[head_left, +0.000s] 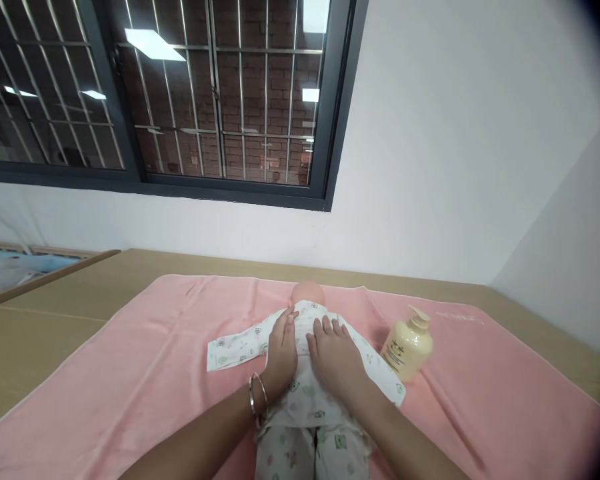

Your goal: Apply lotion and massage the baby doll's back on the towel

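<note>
Both hands are down on the doll [307,373], which lies on its back in the middle of the pink towel [145,380], head away from the camera and legs toward it. The left hand [281,350] rests flat on the doll's chest on the left side, fingers together and stretched up toward the collar, grip open and closed on nothing. Two bangles [257,398] sit on that wrist. The right hand [334,357] lies just beside it, palm down on the other side of the chest, fingers slightly spread, grip likewise open and only pressing on the cloth. The two hands nearly touch at the middle of the body.

The doll wears a white printed shirt [300,390] and matching trousers [305,457]. One sleeve [235,347] stretches out flat to the left across the towel; the other runs down to the right past the right forearm. The bare round head [307,293] shows just above the fingertips.

To the right of the doll, close to its sleeve, a cream pump bottle [407,347] lies tilted on the towel, its nozzle pointing away toward the wall. The towel covers a tan counter [45,313] that runs up to a white wall [455,133], with a dark-framed barred window [205,100] above on the left.
</note>
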{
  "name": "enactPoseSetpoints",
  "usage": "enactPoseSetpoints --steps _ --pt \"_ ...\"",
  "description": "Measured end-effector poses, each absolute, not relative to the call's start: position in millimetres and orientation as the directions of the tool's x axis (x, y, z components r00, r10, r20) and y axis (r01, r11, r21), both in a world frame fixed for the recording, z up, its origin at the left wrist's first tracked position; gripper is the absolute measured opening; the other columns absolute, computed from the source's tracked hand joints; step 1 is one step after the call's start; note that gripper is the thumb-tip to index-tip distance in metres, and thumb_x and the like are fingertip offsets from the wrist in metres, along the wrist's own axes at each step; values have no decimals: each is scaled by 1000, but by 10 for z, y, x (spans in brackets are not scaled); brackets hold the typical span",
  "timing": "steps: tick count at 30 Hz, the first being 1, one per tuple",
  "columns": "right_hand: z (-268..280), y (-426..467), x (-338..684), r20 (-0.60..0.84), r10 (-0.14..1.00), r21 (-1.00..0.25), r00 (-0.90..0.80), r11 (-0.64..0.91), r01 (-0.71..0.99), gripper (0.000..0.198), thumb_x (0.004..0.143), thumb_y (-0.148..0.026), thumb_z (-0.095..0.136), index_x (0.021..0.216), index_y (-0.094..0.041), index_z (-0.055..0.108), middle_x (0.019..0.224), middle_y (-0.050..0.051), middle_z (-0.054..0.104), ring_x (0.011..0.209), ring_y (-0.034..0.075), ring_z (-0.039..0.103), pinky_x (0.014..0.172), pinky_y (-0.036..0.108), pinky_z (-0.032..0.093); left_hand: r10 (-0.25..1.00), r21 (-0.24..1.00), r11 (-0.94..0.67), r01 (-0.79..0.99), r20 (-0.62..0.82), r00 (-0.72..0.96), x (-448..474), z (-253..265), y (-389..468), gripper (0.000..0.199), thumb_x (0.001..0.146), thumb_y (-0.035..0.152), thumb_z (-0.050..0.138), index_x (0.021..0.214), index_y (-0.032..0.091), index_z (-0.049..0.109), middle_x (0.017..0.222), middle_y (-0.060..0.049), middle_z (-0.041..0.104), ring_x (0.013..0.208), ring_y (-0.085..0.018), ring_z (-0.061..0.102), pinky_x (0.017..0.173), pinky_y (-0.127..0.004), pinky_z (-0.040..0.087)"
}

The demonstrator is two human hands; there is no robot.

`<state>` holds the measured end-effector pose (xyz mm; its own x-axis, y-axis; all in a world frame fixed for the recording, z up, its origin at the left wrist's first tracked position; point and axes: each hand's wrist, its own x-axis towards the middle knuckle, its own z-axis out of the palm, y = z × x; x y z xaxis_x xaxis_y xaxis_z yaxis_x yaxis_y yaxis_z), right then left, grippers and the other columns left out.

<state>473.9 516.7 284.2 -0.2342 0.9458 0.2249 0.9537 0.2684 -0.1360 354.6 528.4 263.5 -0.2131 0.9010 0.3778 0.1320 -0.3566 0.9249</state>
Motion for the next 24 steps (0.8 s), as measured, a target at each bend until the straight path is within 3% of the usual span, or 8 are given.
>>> enactPoseSetpoints --steps 4,7,11,19,24 --pt "2780 5375 4755 250 932 -171 -263 310 935 54 100 -34 22 146 -8 34 151 16 28 141 29 23 114 48 20 884 898 -399 187 431 -181 3539 2528 5366 38 96 38 36 117 18 60 127 -10 60 121 -21 52 110 -41 34" --pt "2721 5233 4621 287 904 -70 -318 350 934 54 97 -31 31 147 -8 33 152 17 26 142 34 19 114 52 17 907 911 -378 166 401 -130 3510 2496 5441 38 96 39 36 117 19 61 128 -9 60 122 -21 52 109 -41 35" --pt "2748 4965 4541 193 912 27 -363 365 931 61 89 -19 45 145 -1 31 148 22 31 139 38 22 114 51 20 944 945 -311 100 320 -84 3465 2547 5465 39 96 38 33 113 18 62 125 -8 61 120 -19 53 109 -39 37" --pt "2808 5336 4787 229 937 -171 -262 304 937 50 100 -27 19 140 -7 43 146 15 39 137 28 32 113 46 24 904 891 -391 231 418 -84 3482 2518 5390 40 98 37 31 115 18 61 126 -8 61 120 -19 52 109 -40 36" --pt "2782 5265 4747 244 922 -141 -301 341 930 49 98 -23 26 142 -9 42 147 14 37 138 29 30 114 46 19 869 801 -436 410 493 -38 3479 2394 5389 41 98 35 31 124 19 58 134 -7 56 127 -20 47 114 -45 31"
